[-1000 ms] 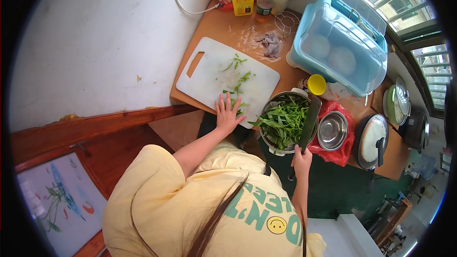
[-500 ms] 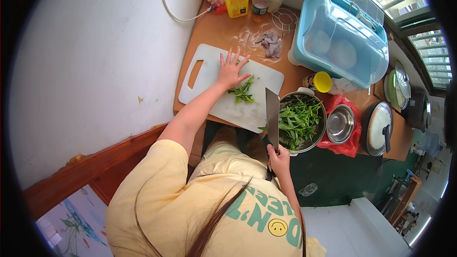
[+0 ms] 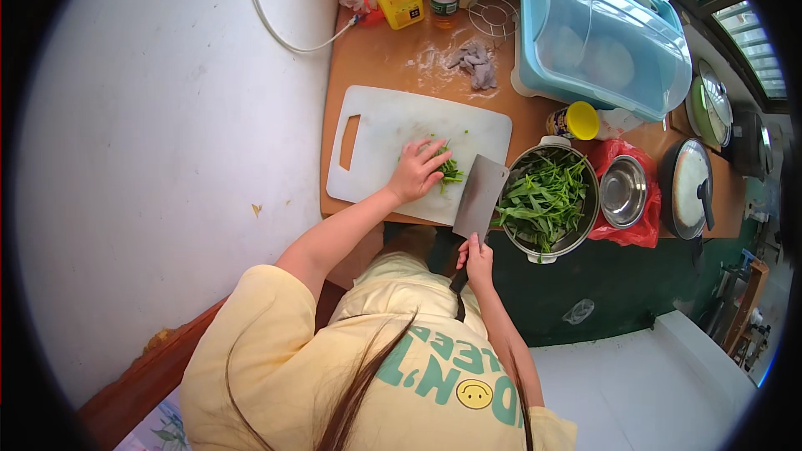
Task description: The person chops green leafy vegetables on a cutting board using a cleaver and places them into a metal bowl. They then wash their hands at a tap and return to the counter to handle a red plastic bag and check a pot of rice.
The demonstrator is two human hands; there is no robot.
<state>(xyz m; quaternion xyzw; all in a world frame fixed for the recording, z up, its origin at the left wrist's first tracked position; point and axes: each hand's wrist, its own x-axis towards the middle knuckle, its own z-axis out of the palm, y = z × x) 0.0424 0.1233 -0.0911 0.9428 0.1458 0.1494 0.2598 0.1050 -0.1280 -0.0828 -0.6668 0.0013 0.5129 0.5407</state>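
The left hand (image 3: 418, 171) lies palm down over a small pile of cut greens (image 3: 452, 172) on the white cutting board (image 3: 380, 138), its fingers slightly spread and bent; whether they grip any stems I cannot tell. The right hand (image 3: 474, 263), nearer the body, has its fingers closed around the handle of a cleaver (image 3: 481, 196). The broad blade points away from the body across the board's near right corner; whether it touches the board is unclear. Just right of the blade, a pot (image 3: 596, 213) holds a heap of leafy greens (image 3: 545, 196). Further right on the counter (image 3: 388, 54), a metal bowl (image 3: 615, 217) sits in a red plastic bag (image 3: 650, 221). A crumpled grey cloth (image 3: 474, 64) lies beyond the board's far edge.
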